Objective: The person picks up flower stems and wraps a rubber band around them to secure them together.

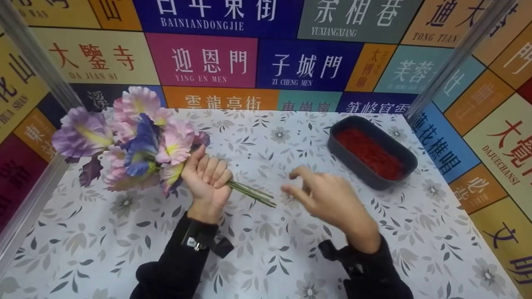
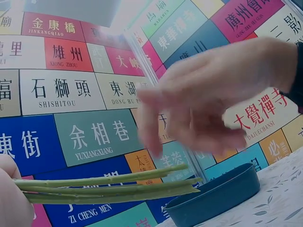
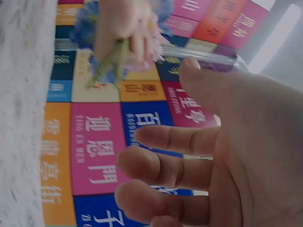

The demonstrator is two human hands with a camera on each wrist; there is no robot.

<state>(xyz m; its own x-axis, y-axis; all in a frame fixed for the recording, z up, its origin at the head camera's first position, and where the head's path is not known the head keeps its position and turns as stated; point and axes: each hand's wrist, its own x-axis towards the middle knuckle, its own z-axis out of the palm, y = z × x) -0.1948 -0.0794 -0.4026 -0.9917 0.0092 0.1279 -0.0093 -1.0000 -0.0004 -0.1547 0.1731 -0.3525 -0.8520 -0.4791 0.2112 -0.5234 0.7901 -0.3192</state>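
Observation:
In the head view my left hand [image 1: 209, 178] grips a bunch of artificial irises by the stems [image 1: 251, 193]. The pink, purple and blue blooms [image 1: 141, 143] spread out to the left of the fist, and the bare stem ends point right. Those green stems [image 2: 113, 187] lie close to the camera in the left wrist view. My right hand [image 1: 328, 199] hovers just right of the stem ends, apart from them, with nothing in it. Its fingers [image 3: 184, 172] are loosely bent in the right wrist view.
A dark oblong tub [image 1: 376, 182] with red filling [image 1: 368, 151] stands at the back right of the table. The tabletop [image 1: 266, 257] has a leaf-and-flower pattern. Panels of coloured signs [image 1: 203, 62] rise behind and at both sides, with clear corner posts.

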